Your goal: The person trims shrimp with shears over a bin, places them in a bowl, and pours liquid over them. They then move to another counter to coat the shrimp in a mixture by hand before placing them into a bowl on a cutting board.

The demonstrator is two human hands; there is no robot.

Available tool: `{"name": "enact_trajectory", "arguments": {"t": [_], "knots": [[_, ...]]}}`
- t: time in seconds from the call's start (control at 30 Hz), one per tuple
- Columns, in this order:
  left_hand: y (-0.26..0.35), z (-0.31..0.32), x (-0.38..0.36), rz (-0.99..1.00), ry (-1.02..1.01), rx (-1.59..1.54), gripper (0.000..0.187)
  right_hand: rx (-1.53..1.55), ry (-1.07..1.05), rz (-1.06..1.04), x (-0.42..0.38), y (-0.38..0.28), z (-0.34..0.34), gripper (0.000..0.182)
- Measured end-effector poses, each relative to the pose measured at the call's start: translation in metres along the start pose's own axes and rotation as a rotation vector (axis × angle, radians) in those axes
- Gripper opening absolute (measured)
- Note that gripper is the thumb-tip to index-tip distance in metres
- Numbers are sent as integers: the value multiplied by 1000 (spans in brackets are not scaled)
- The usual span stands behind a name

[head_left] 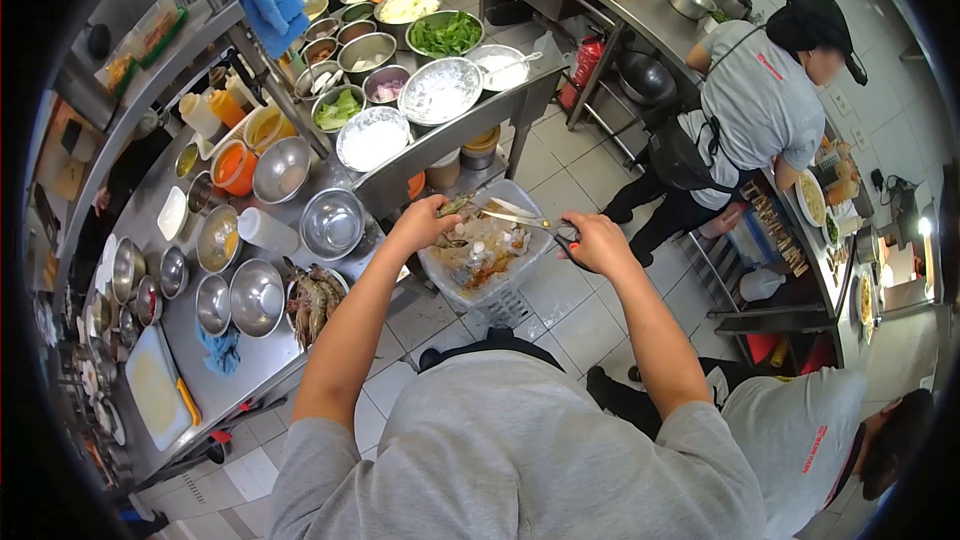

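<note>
My left hand is closed on a shrimp, held over a clear plastic bin with scraps in it. To its right, my right hand grips the handles of a pair of scissors, whose blades point left towards the shrimp. Whether the blades touch it is too small to tell. Several whole shrimp lie in a bowl at the edge of the steel counter, left of my left forearm.
Metal bowls, a white bottle and a cutting board with a yellow-handled knife are on the left counter. Ingredient bowls stand ahead. One person works at the right; another is close behind at the lower right.
</note>
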State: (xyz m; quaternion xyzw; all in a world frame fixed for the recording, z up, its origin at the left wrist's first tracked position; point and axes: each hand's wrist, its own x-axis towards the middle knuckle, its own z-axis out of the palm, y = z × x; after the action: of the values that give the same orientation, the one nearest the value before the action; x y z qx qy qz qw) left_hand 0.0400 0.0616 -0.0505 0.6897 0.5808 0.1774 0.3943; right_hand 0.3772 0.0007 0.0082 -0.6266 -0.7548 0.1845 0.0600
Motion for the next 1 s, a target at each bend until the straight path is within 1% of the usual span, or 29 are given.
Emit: {"name": "enact_trajectory", "arguments": {"t": [0.03, 0.13, 0.23, 0.3, 0.37, 0.43, 0.57, 0.63, 0.67, 0.73, 0.77, 0.8, 0.83, 0.9, 0.93, 1.0], "knots": [[6, -1, 3, 7, -6, 4, 44, 2, 6, 9, -1, 5, 6, 65], [22, -2, 9, -30, -58, 69, 46, 5, 72, 13, -3, 4, 15, 50], [27, 3, 17, 6, -129, 127, 48, 37, 43, 24, -1, -2, 16, 46], [24, 9, 22, 118, -105, 192, 48, 16, 44, 33, 3, -2, 19, 45], [25, 12, 25, 109, -130, 212, 47, -8, 41, 39, 6, -2, 22, 44], [29, 13, 27, 95, -153, 231, 47, 5, -5, 89, 9, -1, 24, 45], [31, 13, 30, 29, -151, 300, 46, 5, -58, 67, 12, 3, 25, 45], [18, 16, 34, 2, -144, 306, 47, -5, -104, 101, 13, 14, 31, 55], [8, 18, 36, 13, -117, 268, 45, -6, -105, 98, 12, 22, 32, 55], [1, 17, 35, 19, -91, 228, 43, 285, -78, 104, 8, 35, 31, 70], [-3, 17, 35, 70, -90, 207, 40, 285, -82, 103, 9, 39, 34, 70], [-1, 16, 32, 122, -90, 188, 38, 357, -87, 91, 10, 41, 36, 76], [2, 17, 29, 122, -93, 188, 38, 430, -91, 81, 10, 44, 39, 81], [11, 21, 27, 110, -155, -5, 34, 424, -70, 47, 14, 41, 47, 81], [13, 23, 27, 112, -155, -3, 34, 418, -52, 10, 17, 40, 50, 80], [13, 27, 29, 95, -212, -204, 30, 406, -38, -9, 18, 36, 54, 79]]}}
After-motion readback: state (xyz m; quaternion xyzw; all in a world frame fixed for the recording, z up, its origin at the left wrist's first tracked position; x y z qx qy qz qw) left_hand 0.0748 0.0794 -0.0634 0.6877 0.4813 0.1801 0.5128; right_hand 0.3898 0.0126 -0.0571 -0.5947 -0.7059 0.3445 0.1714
